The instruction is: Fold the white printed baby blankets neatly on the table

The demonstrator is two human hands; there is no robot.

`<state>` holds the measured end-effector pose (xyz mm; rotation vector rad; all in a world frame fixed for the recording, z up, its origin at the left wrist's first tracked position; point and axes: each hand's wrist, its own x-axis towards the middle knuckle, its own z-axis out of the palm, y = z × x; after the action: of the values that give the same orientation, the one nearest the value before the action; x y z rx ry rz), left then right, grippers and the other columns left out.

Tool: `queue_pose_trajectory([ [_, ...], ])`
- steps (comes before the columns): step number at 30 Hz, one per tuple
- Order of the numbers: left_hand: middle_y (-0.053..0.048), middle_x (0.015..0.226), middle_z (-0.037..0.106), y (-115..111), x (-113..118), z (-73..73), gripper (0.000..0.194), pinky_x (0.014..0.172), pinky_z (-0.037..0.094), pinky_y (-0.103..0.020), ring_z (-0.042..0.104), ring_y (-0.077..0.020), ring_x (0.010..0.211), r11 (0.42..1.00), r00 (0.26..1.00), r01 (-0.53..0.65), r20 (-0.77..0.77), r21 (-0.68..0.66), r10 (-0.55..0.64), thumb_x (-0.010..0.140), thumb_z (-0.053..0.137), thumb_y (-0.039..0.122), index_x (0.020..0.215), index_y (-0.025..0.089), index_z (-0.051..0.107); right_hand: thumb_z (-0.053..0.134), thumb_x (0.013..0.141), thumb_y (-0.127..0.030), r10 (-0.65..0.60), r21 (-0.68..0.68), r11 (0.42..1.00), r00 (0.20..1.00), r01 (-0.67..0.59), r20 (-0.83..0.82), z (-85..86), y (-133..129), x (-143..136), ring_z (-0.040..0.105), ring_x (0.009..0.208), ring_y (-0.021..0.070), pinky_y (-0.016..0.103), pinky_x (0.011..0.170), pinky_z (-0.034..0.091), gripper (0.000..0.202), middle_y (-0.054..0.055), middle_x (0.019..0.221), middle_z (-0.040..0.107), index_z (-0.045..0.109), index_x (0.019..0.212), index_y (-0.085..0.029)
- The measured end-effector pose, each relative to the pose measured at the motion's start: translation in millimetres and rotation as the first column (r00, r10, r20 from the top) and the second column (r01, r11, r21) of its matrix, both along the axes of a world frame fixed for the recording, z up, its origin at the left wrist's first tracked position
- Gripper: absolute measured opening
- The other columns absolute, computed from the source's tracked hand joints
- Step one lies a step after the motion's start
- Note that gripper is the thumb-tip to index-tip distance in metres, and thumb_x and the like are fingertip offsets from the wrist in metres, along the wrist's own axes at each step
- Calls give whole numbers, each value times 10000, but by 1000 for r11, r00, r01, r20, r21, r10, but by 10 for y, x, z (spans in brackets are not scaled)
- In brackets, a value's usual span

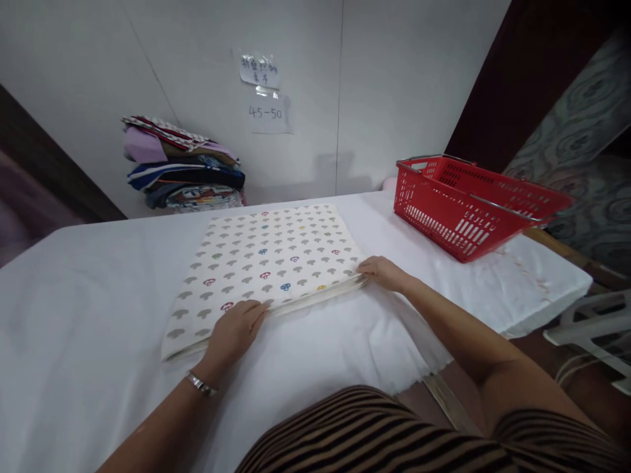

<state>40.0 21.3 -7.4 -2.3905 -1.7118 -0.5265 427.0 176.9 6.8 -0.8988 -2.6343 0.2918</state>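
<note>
At about ten o'clock, against the white wall, a stack of folded clothes [183, 164] sits at the far edge of the counter [73, 295], which is covered in a white sheet. The stack shows purple, navy, striped and printed layers, piled unevenly.

Toward the centre lies a folded cream cloth [269, 259] printed with small mushroom shapes, mostly grey with a few in red, blue and yellow. It lies flat in a rough square, turned slightly so its near edge runs from seven o'clock up toward three o'clock. The layered edges of the fold show along that near side.

The left hand [235, 332] rests at six o'clock on the cloth's near edge, fingers spread flat and pressing down on the fabric rather than gripping it; a metal bracelet [201, 384] circles the wrist. The right hand [382, 270] is at the cloth's near right corner, about three o'clock of the cloth, fingers laid on the edge; whether it pinches the layers cannot be told. The two hands are well apart.

Above the cloth, at twelve o'clock, two paper notes [263, 92] are taped to the wall.

At two o'clock a red plastic basket [468, 203] with metal handles stands on the counter, apart from the cloth.
</note>
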Motion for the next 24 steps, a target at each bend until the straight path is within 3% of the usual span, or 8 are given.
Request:
queue_pose_trajectory([
  [4,-76,912,663,-10,28,-11,351,735,468,-338,597,-209,843,995,998,16,-63,98,-10,946,345,314,1017,204,670,449,897,-171,-39,145,989,999,40,-13,-39,-33,28,609,981,222,311,773,507,288,91,1054,685,713,1004,-212],
  [8,-69,852,655,-44,34,-70,301,689,464,-324,580,-201,789,995,990,85,-120,60,-77,926,381,257,965,199,674,453,857,-97,52,81,995,994,-60,95,-112,-94,74,597,1024,209,307,837,499,318,71,1086,681,704,1013,-214],
  [12,-69,838,653,-45,18,-106,291,681,460,-326,576,-202,776,992,987,87,-145,95,-73,923,385,230,994,181,663,444,866,-110,68,34,997,990,-73,122,-136,-133,92,571,1085,219,338,896,480,312,98,1106,666,679,1057,-186],
  [18,-63,829,665,-5,23,-75,289,703,460,-336,593,-201,777,986,989,49,-143,160,-26,929,389,243,1024,168,651,456,909,-197,66,-6,998,997,-65,35,-59,-117,36,570,1012,211,321,844,482,255,95,1053,657,689,1014,-198],
  [24,-74,912,670,-9,68,-28,291,768,458,-359,598,-219,852,997,999,-14,-50,77,17,921,388,285,871,190,658,505,894,-214,55,23,998,997,-56,52,4,-127,-18,556,929,198,289,771,470,218,77,958,646,720,929,-218],
])
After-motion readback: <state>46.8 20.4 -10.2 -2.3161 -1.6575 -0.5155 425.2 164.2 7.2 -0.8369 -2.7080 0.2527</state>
